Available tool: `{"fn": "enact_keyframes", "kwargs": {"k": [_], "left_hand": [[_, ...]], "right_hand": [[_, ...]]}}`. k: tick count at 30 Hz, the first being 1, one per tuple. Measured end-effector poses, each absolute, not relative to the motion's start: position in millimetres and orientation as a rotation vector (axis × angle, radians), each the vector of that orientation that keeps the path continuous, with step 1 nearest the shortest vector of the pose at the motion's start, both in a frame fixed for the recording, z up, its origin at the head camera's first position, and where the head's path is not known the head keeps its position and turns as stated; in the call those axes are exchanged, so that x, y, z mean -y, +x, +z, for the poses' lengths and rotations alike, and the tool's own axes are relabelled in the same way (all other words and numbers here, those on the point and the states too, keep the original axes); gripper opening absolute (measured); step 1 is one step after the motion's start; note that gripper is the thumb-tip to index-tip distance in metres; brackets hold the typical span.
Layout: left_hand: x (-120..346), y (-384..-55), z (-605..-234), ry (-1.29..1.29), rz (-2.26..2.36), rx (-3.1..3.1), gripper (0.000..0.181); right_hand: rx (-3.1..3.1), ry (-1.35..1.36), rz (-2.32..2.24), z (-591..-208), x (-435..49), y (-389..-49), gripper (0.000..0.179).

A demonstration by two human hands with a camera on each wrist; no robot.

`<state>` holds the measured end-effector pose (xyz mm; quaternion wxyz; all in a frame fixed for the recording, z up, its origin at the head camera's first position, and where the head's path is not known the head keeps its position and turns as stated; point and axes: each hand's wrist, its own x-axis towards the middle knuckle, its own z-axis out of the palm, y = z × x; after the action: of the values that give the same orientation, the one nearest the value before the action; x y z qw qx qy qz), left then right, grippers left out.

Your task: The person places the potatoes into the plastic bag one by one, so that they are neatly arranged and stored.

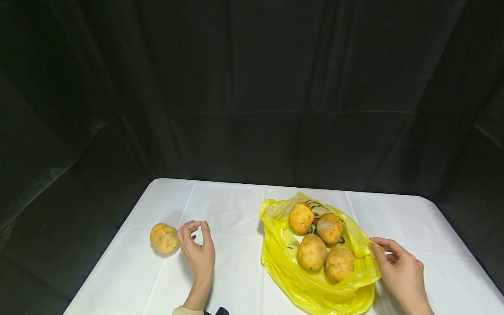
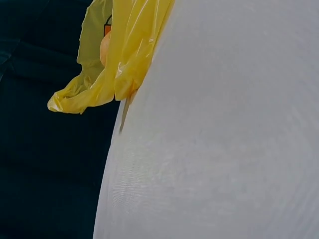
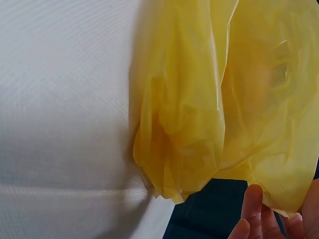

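A yellow plastic bag (image 1: pixel 281 262) lies spread with its mouth wide on the right half of the table, several potatoes (image 1: pixel 312 253) inside it. With thumb and fingertips my right hand (image 1: pixel 403 271) pinches the bag's right edge; in the right wrist view its fingers (image 3: pixel 253 206) show at the edge of the yellow plastic (image 3: pixel 184 99). A single potato (image 1: pixel 164 238) sits on the table at the left. Just right of it is my left hand (image 1: pixel 200 253), fingers loosely bent and holding nothing. The left wrist view shows the bag (image 2: pixel 132 50) but not the left hand.
The table (image 1: pixel 236 271) has a white cloth with fold lines. Dark curtains (image 1: pixel 252 87) hang behind it and at both sides. A small black object (image 1: pixel 222 311) shows at the bottom edge near the left sleeve (image 1: pixel 187 311).
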<state>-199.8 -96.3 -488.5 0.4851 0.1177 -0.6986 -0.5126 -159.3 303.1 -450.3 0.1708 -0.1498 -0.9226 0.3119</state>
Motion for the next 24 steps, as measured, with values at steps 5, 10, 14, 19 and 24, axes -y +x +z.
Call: {"fn": "enact_keyframes", "kwargs": {"k": [5,10,14,19,24], "left_hand": [[99,-199,-489,0.344,-1.275,1.612,0.016],[107,-199,-488,0.402,-1.241,1.550,0.023],[118,-201,-485,0.456,-1.221,1.521,0.029],[135,-204,-484,0.545,-1.178,1.513,0.025],[149,-204,-485,0.639,-1.162,1.512,0.038]], "right_hand": [[2.636,-0.430,0.898,-450,-303,-159,0.028],[2.634,-0.423,0.906,-449,-303,-159,0.029],[2.629,-0.414,0.899,-448,-303,-159,0.028],[2.631,-0.415,0.906,-448,-303,-159,0.028],[2.641,-0.438,0.915,-448,-302,-159,0.028]]}}
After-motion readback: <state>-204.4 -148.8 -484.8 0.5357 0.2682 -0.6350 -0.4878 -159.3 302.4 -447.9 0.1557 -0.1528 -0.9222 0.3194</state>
